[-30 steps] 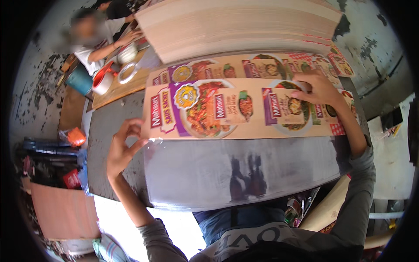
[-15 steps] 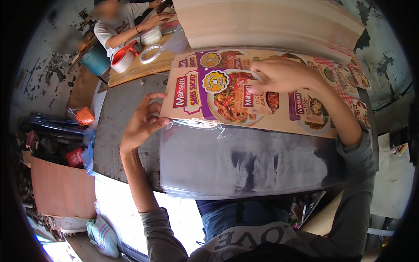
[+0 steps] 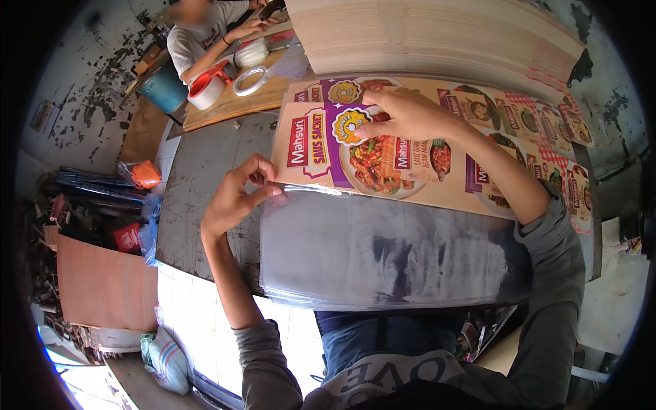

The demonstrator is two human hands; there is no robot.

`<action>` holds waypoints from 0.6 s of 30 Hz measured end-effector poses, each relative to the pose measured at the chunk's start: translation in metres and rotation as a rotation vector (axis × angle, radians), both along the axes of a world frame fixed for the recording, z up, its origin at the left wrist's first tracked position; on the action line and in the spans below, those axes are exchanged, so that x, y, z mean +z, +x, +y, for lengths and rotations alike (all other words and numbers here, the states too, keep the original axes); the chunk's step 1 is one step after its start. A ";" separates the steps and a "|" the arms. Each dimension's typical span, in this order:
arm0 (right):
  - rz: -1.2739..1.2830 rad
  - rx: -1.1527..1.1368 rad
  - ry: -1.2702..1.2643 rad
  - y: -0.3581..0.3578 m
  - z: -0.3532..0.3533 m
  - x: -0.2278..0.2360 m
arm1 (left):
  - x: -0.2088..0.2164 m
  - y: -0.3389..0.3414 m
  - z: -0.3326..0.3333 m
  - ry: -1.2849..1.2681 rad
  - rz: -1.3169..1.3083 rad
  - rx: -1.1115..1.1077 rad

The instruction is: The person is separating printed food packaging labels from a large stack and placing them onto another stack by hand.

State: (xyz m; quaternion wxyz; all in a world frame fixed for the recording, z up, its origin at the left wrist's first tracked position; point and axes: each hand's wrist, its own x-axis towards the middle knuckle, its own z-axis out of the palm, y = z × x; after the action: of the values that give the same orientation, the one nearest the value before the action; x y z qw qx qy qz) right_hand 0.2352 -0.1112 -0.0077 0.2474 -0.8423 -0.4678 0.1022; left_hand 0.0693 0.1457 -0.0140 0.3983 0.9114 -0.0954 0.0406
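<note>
A tan printed sheet (image 3: 321, 178) with purple bands and food pictures lies across the work table, its near edge over a stack of clear plastic sleeves (image 3: 328, 246). At the sheet's near left corner, my left hand (image 3: 239, 191) pinches the lifted, shiny edge of the top plastic sleeve between thumb and bent forefinger. My right hand (image 3: 410, 116) rests over the sheet's upper middle, thumb and forefinger apart and touching the print. Its other fingers are partly hidden. More printed sheets (image 3: 471, 106) of the same kind lie just beyond, overlapped by this one.
A tall stack of pale boards (image 3: 437, 41) stands at the table's far side. Tape rolls (image 3: 251, 80) and a red tape dispenser (image 3: 208, 85) sit on a wooden board (image 3: 225, 109) at far left, where another person (image 3: 212, 41) works. Bagged material (image 3: 164, 362) lies on the floor.
My right hand has slid left along the sheet, toward its yellow badge. My left hand stays at the corner, its fingers closer together. The whole view has shifted slightly.
</note>
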 end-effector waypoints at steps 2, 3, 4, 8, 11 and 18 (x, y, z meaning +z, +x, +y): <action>0.007 0.024 0.039 0.000 -0.002 0.000 | 0.001 -0.004 -0.004 0.041 -0.094 0.044; 0.007 0.041 0.072 0.002 -0.001 -0.002 | 0.003 -0.009 -0.009 0.072 -0.156 0.094; 0.005 0.057 0.104 0.004 -0.001 -0.003 | 0.003 -0.012 -0.015 0.101 -0.219 0.144; 0.011 0.043 0.026 0.003 0.001 -0.003 | -0.011 -0.023 -0.031 0.176 -0.407 0.334; 0.010 0.066 0.114 0.005 -0.001 -0.004 | -0.015 -0.026 -0.032 0.136 -0.420 0.351; -0.080 0.086 0.117 0.003 0.001 0.000 | -0.001 -0.039 -0.038 -0.505 -0.102 0.359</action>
State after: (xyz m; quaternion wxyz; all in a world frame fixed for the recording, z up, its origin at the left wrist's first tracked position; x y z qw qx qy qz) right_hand 0.2385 -0.1097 -0.0073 0.2726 -0.8089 -0.5183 0.0517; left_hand 0.0299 0.1078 -0.0155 0.5933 0.7826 0.0604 0.1786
